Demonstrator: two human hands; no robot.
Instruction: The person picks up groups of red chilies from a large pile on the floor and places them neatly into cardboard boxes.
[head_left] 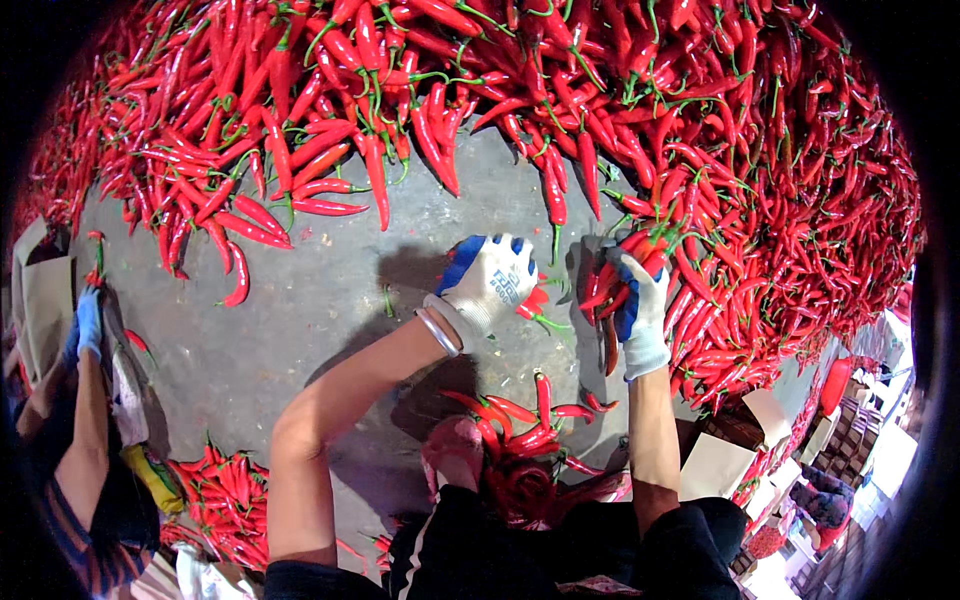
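Note:
My left hand [490, 283], in a white and blue glove with a bracelet at the wrist, is curled closed above the grey floor [230, 340]. Red chili peppers [535, 303] with green stems show at its right edge; whether its fingers hold them is hidden. My right hand [642, 305], gloved alike, is closed round several red chili peppers [602, 288] at the edge of the big pile. Its thumb side faces my left hand. A darker pepper [611, 345] hangs or lies just below those fingers; I cannot tell which.
A huge pile of red chili peppers [790, 190] curves across the far side and right. Nearer me lies a small heap [520, 430], with another heap [225, 490] at lower left. A co-worker's blue-gloved hand [89, 318] holds a pepper at far left. Open cardboard boxes [715, 468] stand at right.

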